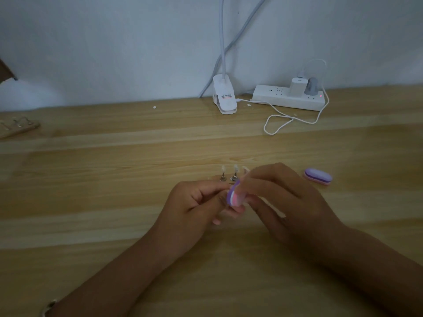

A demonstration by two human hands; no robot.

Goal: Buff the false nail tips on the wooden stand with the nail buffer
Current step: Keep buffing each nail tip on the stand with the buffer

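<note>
Purple nail buffer [234, 195], pinched between right fingers [253, 178]

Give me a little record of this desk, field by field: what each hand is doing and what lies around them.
right hand: grips a nail buffer with purple, pink and white layers
left hand: curled close beside that buffer; what it pinches, if anything, is hidden
nail tips: two clear ones upright on metal pegs, just beyond the hands
spare buffer: lies flat on the table, right of the right hand, untouched
back edge: clip lamp, power strip, white cable
</note>
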